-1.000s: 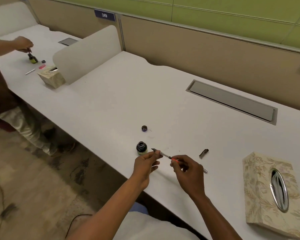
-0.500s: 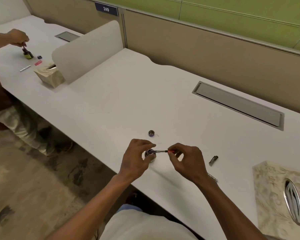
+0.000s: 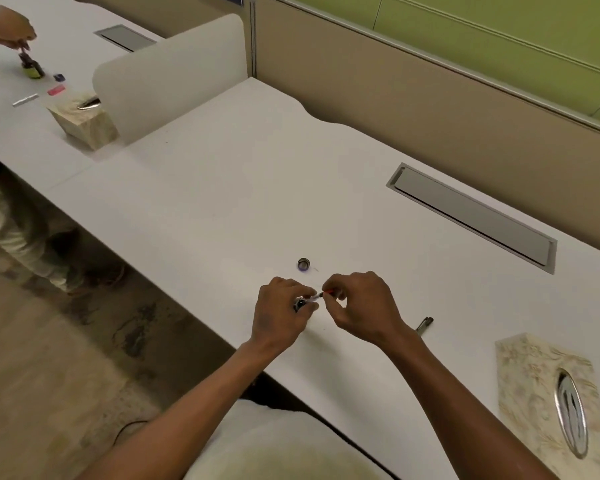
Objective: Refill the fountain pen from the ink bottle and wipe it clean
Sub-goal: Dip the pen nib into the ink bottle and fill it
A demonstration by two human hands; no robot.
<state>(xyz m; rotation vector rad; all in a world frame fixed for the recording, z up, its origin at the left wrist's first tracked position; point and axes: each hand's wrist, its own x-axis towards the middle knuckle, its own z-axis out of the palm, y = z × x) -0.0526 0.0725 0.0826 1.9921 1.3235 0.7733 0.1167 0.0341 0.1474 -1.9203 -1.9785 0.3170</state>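
My left hand (image 3: 280,315) curls around the small round ink bottle (image 3: 299,304) on the smooth white desk (image 3: 222,202). My right hand (image 3: 361,306) pinches the thin fountain pen (image 3: 317,296), its tip at the bottle's mouth.

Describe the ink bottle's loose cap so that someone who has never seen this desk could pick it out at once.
Start at the long grey cable hatch set into the white desk, then look toward the near edge where the two hands meet. Just beyond them lies the bottle cap, alone on bare desk. It is small, round and dark, unlike the slim dark pen piece by the right wrist.
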